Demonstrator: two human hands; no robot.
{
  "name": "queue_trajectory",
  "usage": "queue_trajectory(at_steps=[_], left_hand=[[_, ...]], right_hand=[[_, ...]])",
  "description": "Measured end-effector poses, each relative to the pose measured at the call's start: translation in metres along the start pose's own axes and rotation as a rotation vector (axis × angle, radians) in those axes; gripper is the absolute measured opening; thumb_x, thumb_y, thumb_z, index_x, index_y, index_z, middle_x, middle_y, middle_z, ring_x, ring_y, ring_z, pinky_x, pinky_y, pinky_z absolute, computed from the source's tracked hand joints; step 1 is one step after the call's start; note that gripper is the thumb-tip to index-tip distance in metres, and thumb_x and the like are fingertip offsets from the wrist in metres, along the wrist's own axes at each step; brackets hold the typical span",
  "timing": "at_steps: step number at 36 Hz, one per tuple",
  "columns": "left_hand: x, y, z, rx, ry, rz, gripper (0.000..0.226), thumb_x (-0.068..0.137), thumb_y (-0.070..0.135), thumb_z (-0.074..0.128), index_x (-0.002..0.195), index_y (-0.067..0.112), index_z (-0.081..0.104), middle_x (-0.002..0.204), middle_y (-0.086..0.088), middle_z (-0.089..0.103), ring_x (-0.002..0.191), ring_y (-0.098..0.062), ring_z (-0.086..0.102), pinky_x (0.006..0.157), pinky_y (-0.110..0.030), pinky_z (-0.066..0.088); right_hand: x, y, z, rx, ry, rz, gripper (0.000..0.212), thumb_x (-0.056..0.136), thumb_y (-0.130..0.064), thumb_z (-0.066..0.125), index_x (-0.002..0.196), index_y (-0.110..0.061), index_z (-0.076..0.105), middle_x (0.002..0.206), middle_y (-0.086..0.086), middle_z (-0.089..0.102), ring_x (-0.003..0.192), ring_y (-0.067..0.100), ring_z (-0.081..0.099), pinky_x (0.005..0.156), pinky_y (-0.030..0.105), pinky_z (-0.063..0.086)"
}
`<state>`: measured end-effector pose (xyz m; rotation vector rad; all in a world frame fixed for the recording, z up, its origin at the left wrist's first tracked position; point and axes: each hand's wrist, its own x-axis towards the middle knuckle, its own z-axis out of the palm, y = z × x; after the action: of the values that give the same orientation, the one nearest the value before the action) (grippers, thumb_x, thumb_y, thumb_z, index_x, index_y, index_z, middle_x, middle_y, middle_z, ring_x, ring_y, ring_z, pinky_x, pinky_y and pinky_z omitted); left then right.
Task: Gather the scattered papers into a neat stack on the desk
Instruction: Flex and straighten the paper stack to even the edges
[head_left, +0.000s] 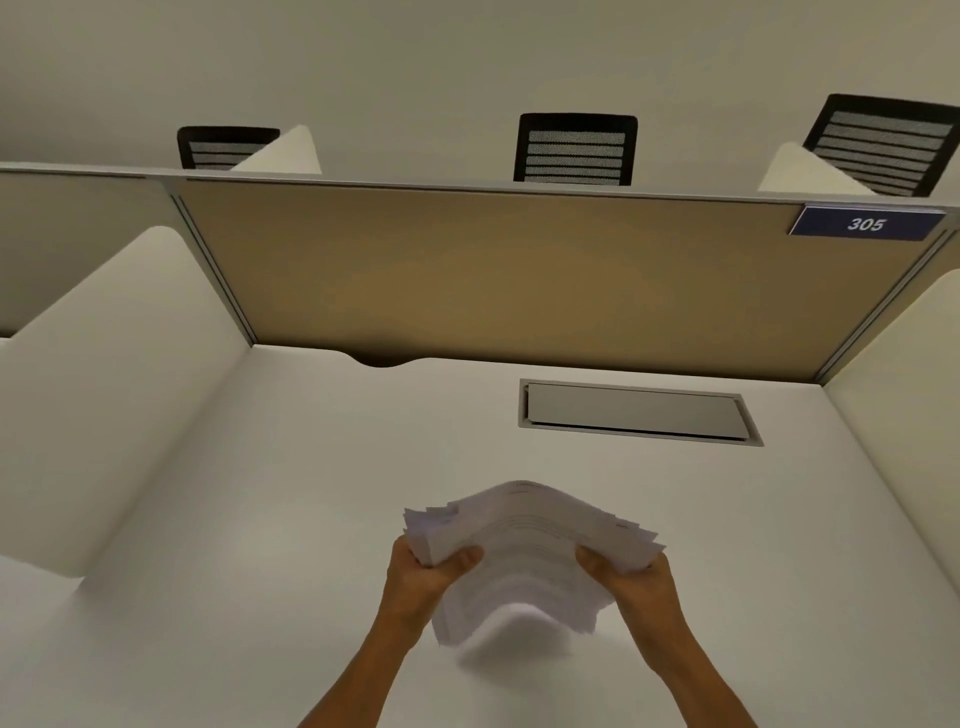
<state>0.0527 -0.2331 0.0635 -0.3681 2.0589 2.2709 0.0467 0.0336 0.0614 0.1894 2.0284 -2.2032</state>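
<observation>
A thick bundle of white printed papers is held above the white desk, bowed upward in the middle with its sheet edges uneven. My left hand grips the bundle's left edge, thumb on top. My right hand grips the right edge the same way. The bundle's near edge hangs down toward me, blurred. No loose sheets lie on the desk in view.
A grey cable-hatch lid is set in the desk behind the papers. A tan partition panel with a blue "305" plate closes the back. White side dividers flank the desk. Black chair backs show beyond.
</observation>
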Motion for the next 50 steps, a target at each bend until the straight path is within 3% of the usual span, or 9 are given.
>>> queue_trajectory(at_steps=[6,9,18,28,33,37,40,44,50], left_hand=[[0.001,-0.004,0.009,0.072,0.002,0.012,0.062,0.058,0.029,0.088,0.116,0.018,0.07,0.114,-0.008,0.073,0.104,-0.026,0.07,0.086,-0.045,0.06],[0.003,-0.003,0.009,0.13,0.034,0.022,0.044,0.061,0.037,0.085,0.101,0.022,0.076,0.092,-0.011,0.077,0.088,-0.034,0.073,0.075,-0.05,0.061],[-0.002,-0.013,0.013,0.12,0.06,-0.058,0.039,0.058,0.043,0.088,0.094,0.031,0.077,0.09,0.001,0.08,0.082,-0.017,0.076,0.065,-0.028,0.062],[-0.007,-0.031,0.0,0.188,-0.058,-0.152,0.03,0.061,0.038,0.085,0.09,0.041,0.075,0.095,0.007,0.079,0.096,-0.021,0.073,0.08,-0.04,0.063],[0.01,0.004,-0.026,0.147,0.07,0.092,0.033,0.076,0.017,0.081,0.107,0.023,0.068,0.104,-0.005,0.076,0.101,-0.038,0.069,0.081,-0.039,0.061],[0.023,0.059,-0.027,0.532,0.014,0.449,0.075,0.076,0.033,0.081,0.137,0.043,0.038,0.149,0.016,0.043,0.131,-0.002,0.048,0.095,-0.004,0.044],[0.034,0.088,-0.015,0.915,-0.219,0.533,0.088,0.074,0.056,0.074,0.144,0.052,0.021,0.161,0.024,0.016,0.144,0.005,0.023,0.109,-0.01,0.029],[0.04,0.091,0.008,0.945,-0.554,0.211,0.059,0.077,0.053,0.072,0.128,0.06,0.042,0.133,0.017,0.06,0.108,-0.001,0.061,0.09,-0.017,0.045],[0.032,0.053,0.012,0.568,-0.45,0.011,0.014,0.079,0.038,0.075,0.092,0.033,0.074,0.085,0.014,0.077,0.077,-0.005,0.073,0.062,-0.015,0.055]], right_hand=[[-0.002,0.006,0.007,-0.022,-0.065,0.053,0.045,0.067,-0.033,0.089,0.11,-0.033,0.077,0.108,0.002,0.08,0.1,0.019,0.076,0.076,0.027,0.062],[0.001,0.003,0.006,-0.027,-0.003,0.051,0.039,0.065,-0.04,0.088,0.101,-0.029,0.082,0.098,0.003,0.082,0.094,0.022,0.078,0.069,0.023,0.061],[-0.006,0.006,0.01,-0.039,-0.022,0.097,0.04,0.068,-0.04,0.088,0.106,-0.036,0.077,0.102,0.0,0.081,0.092,0.016,0.078,0.07,0.025,0.063],[-0.001,0.013,0.008,-0.294,0.035,0.121,0.023,0.08,-0.026,0.084,0.089,-0.046,0.077,0.091,-0.012,0.081,0.083,0.009,0.077,0.07,0.028,0.064],[0.012,-0.009,0.001,-0.491,-0.02,0.088,0.006,0.082,-0.036,0.081,0.085,-0.031,0.079,0.081,-0.001,0.081,0.074,0.019,0.076,0.068,0.037,0.062],[0.026,-0.033,0.002,-0.7,-0.134,0.075,0.013,0.087,-0.03,0.078,0.084,-0.017,0.077,0.079,0.006,0.078,0.064,0.02,0.07,0.056,0.025,0.051],[0.036,-0.053,0.008,-0.854,-0.289,0.066,0.005,0.089,-0.029,0.074,0.085,-0.028,0.074,0.078,-0.004,0.073,0.065,0.01,0.067,0.055,0.013,0.047],[0.044,-0.073,0.017,-0.995,-0.43,0.074,0.027,0.085,-0.037,0.075,0.109,-0.025,0.074,0.087,-0.006,0.072,0.069,0.007,0.068,0.06,0.017,0.054],[0.05,-0.083,0.004,-0.874,-0.599,0.187,0.028,0.076,-0.04,0.081,0.102,-0.032,0.075,0.096,-0.004,0.081,0.078,0.012,0.08,0.073,0.034,0.067]])
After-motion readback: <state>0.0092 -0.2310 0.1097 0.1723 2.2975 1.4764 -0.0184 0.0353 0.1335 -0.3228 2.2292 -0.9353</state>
